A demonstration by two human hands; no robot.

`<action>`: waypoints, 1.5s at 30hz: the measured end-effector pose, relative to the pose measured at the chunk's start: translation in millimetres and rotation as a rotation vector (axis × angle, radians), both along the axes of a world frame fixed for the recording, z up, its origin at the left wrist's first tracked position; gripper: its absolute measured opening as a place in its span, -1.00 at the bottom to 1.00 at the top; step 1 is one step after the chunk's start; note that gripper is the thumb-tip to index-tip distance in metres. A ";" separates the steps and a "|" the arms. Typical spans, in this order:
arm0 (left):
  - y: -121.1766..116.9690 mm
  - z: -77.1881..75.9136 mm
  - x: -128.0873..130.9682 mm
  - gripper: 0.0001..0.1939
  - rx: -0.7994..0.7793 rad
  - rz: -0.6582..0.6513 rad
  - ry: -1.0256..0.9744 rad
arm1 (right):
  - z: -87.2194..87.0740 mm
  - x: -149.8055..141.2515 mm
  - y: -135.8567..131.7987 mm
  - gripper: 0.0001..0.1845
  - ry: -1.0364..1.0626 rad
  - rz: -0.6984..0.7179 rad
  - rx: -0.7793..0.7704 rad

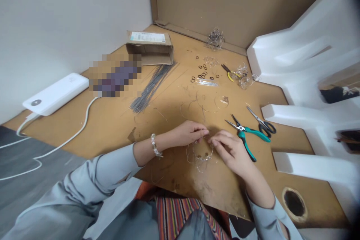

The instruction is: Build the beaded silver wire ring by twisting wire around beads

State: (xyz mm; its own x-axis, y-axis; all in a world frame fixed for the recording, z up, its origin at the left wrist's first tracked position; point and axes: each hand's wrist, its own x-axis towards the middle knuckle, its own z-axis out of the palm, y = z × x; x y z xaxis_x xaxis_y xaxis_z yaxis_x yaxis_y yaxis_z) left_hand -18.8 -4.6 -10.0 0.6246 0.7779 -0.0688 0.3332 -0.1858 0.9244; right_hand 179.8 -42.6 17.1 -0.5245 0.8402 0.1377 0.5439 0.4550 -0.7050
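Thin clear wire loops (pixel 200 156) lie in a loose tangle on the tan wooden board (pixel 284 157), right under our two hands. Our left hand (pixel 188 133), a beaded bracelet (pixel 155 145) on its wrist, has its fingers pressed together, and the tips seem to pinch a fine strand (too thin for us to be sure). Our right hand (pixel 230 150) curls just beside it, fingertips close to the left's above the loops. Near the right hand lie teal-handled steel pliers (pixel 247 137) and black-handled scissors (pixel 263 127). Farther off we see small dark rings (pixel 201 73), yellow-handled pliers (pixel 230 73), a bundle of straight grey wires (pixel 152 88) and an open cardboard box (pixel 149 47).
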 end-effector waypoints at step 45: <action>-16.4 6.1 5.0 -0.84 0.360 0.114 0.077 | -17.9 -3.1 4.8 -0.85 0.060 -0.382 -0.388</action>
State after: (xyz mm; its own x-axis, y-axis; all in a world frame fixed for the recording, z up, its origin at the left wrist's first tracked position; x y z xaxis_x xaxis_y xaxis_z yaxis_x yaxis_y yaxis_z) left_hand -13.8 -21.0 -3.9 0.5366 0.8249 0.1780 0.4365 -0.4518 0.7781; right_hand 176.7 -37.8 -0.8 -0.1726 0.9645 -0.1999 0.5736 -0.0666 -0.8165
